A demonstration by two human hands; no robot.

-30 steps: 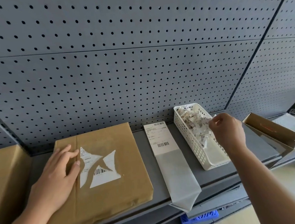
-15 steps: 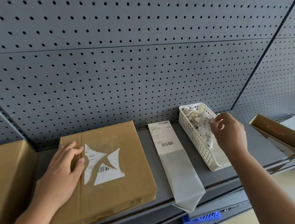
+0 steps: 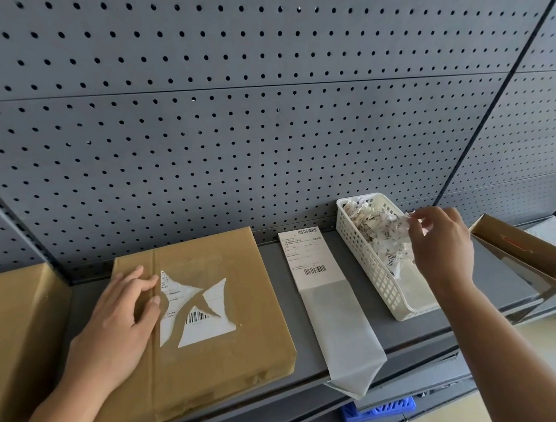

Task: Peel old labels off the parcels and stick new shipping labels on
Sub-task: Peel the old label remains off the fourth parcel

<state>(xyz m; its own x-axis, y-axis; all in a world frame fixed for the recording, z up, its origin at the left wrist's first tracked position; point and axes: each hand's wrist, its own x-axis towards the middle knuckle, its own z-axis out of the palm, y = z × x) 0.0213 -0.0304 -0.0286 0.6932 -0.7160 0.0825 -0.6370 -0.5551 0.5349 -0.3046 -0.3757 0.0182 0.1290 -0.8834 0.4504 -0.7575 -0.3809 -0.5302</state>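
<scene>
A flat brown parcel (image 3: pixel 247 346) lies on the grey shelf (image 3: pixel 495 283). Torn white remnants of its old label (image 3: pixel 206 329), one with a barcode, still stick to its top. My left hand (image 3: pixel 122 319) rests flat on the parcel, fingers straight, just left of the remnants. To the right of the parcel lies a new shipping label (image 3: pixel 310 258) on a long backing strip (image 3: pixel 342 332) that hangs over the shelf edge. My right hand (image 3: pixel 442 247) hovers over a white basket (image 3: pixel 375 283) of label scraps (image 3: pixel 378 229) and pinches a small scrap at its fingertips.
Another brown parcel (image 3: pixel 10 331) sits at the far left. An open cardboard box (image 3: pixel 522 251) lies at the right end of the shelf. A grey pegboard wall (image 3: pixel 263 128) rises behind. A blue crate (image 3: pixel 378 409) shows below the shelf edge.
My right hand has lifted slightly over the basket and its fingers have spread a little. My left hand stays on the parcel. The camera has shifted slightly.
</scene>
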